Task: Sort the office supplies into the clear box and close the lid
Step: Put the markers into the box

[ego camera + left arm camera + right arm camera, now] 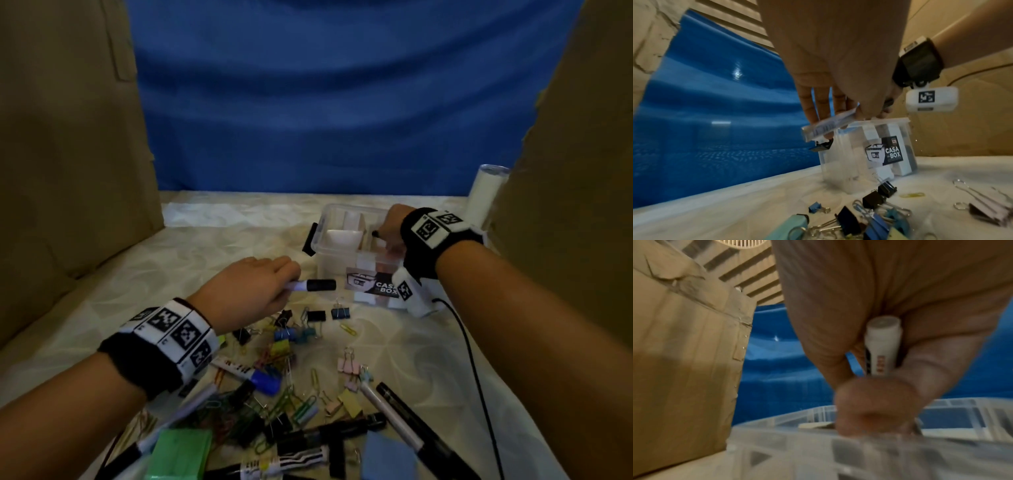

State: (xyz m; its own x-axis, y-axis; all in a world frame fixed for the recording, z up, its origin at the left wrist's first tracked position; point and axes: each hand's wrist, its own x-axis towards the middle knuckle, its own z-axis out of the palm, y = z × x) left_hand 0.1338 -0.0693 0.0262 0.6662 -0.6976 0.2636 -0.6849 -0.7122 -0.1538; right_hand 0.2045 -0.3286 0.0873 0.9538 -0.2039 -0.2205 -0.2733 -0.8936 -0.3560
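Observation:
The clear box (329, 263) stands open at mid-table, with white dividers inside and a "CASA BOX" label (892, 150). My right hand (390, 226) hovers over its right side and grips a white marker (882, 345) pointing down into it. Left of the box, my left hand (260, 284) holds a white marker with a black cap (313, 285) lying level; in the left wrist view that marker (826, 128) sits at my fingertips by the box rim.
Binder clips (317, 315), paper clips (301, 409), several markers (404, 421), a green block (180, 452) and a blue pad (387, 459) litter the near table. Cardboard walls (68, 154) flank both sides. A white cylinder (483, 195) stands at the back right. A black cable (479, 359) trails on the right.

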